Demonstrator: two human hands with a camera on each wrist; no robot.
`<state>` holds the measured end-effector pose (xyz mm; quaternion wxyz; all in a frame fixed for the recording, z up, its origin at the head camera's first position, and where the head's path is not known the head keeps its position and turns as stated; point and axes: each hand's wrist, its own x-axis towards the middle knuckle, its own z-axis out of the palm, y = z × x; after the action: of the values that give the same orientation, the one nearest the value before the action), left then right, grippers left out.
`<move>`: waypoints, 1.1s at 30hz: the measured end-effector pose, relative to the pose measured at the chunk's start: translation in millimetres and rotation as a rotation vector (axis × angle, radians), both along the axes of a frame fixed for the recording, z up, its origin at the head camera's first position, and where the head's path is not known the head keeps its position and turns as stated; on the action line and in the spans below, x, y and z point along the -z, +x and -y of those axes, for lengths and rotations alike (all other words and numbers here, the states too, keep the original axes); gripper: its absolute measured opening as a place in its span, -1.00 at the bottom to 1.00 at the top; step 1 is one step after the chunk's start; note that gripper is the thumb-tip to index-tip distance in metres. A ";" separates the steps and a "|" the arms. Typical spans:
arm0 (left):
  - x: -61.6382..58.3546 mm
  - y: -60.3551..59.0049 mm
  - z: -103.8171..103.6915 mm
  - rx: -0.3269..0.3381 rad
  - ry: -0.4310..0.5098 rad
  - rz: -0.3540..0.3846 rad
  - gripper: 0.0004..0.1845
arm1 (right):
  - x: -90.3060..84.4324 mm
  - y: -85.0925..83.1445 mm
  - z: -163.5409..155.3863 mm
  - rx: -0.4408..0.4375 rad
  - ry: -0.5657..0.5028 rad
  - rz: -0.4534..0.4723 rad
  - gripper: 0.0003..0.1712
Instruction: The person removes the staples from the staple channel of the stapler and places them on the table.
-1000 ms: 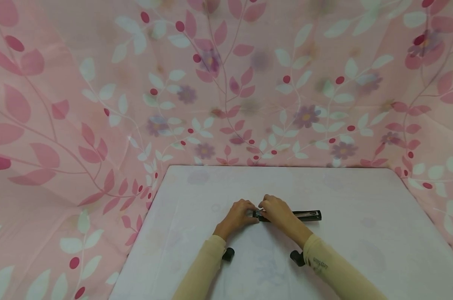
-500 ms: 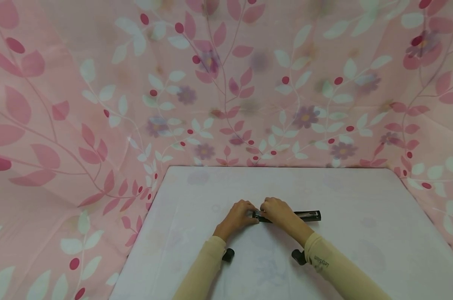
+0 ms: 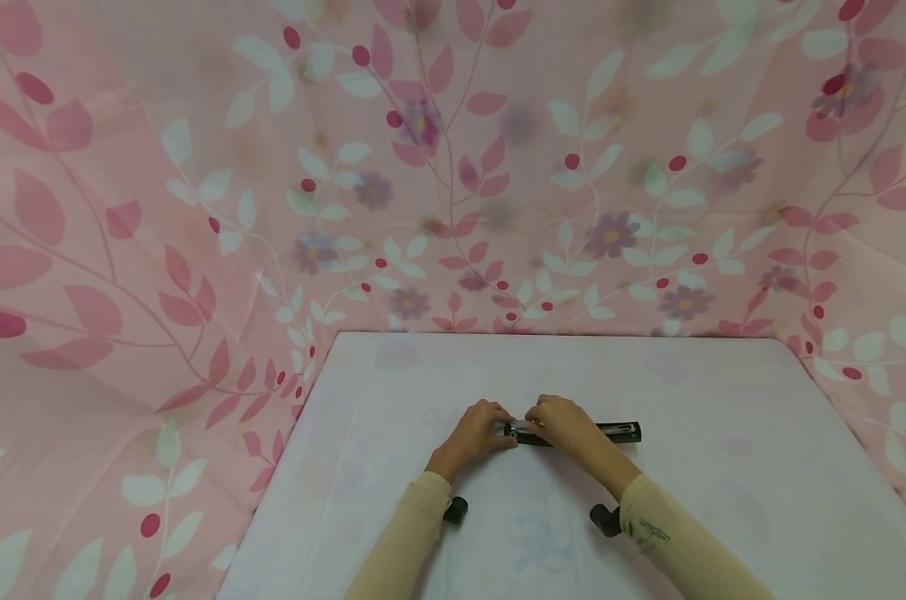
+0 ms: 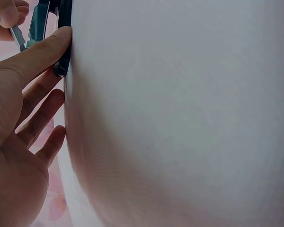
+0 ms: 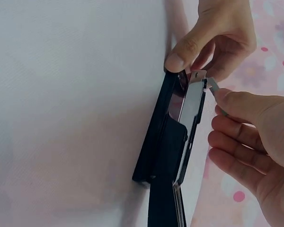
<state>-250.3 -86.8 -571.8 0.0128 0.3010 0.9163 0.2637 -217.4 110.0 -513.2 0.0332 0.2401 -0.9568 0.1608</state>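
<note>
A black stapler lies across the white table, its top swung open in the right wrist view. My left hand holds the front end of the stapler's base, thumb on the near side. Its other fingers are partly hidden in the right wrist view, while the left wrist view has them loosely bent. Between thumb and index finger, my right hand pinches a short grey strip of staples. One end of this strip sits at the stapler's open staple channel. The remaining right fingers are bent and hold nothing.
The white-covered table reaches back to a pink floral curtain, which hangs on the left, back and right. Dark wrist-worn camera pieces stick out beside both sleeves.
My right hand has shifted a little to the right, widening the gap between the hands and showing more of the stapler's front. The left hand keeps its hold, and the stapler barely moves.
</note>
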 end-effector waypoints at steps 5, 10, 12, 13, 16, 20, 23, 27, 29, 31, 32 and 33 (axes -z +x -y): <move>0.1 0.0 -0.6 0.000 -0.003 0.005 -0.67 | 0.0 5.6 -8.8 0.004 -0.036 -0.033 -0.83; 0.6 0.0 0.0 0.002 -0.003 -0.007 -0.66 | 1.3 13.5 -20.3 0.005 -0.073 -0.085 -0.81; 0.6 -0.3 0.2 0.003 -0.002 -0.009 -0.66 | 1.5 17.3 -25.0 -0.002 -0.089 -0.113 -0.81; 0.6 -0.4 0.2 0.004 -0.002 -0.006 -0.66 | 1.7 19.2 -27.3 -0.009 -0.095 -0.129 -0.81; 0.9 -1.0 -0.5 0.004 -0.003 0.000 -0.66 | 3.4 24.8 -34.2 -0.017 -0.104 -0.175 -0.83; 2.7 -1.7 -1.4 -0.003 -0.007 0.014 -0.65 | 5.2 32.6 -42.1 -0.019 -0.113 -0.205 -0.85; 3.0 -1.6 -1.5 -0.003 -0.010 0.016 -0.64 | 7.5 37.5 -47.2 -0.011 -0.128 -0.215 -0.86; 1.8 -1.2 -1.6 0.005 -0.002 0.014 -0.64 | 13.2 42.2 -53.6 0.012 -0.135 -0.218 -0.85; 1.8 -1.4 -1.2 0.006 0.004 0.015 -0.64 | 16.1 44.4 -55.7 0.014 -0.134 -0.222 -0.84; 2.0 -1.4 -0.9 0.004 0.010 0.020 -0.64 | 19.6 47.0 -58.3 0.011 -0.131 -0.239 -0.84; 2.2 -1.5 -1.0 0.003 0.012 0.022 -0.64 | 21.5 48.4 -59.6 0.008 -0.125 -0.256 -0.84; 2.3 -1.5 -1.0 0.002 0.012 0.023 -0.64 | 23.6 49.9 -60.9 0.005 -0.125 -0.275 -0.84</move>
<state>-251.8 -85.9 -574.1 0.0218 0.2990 0.9142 0.2727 -167.5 171.0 -536.7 0.1793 0.2552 -0.9318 0.1857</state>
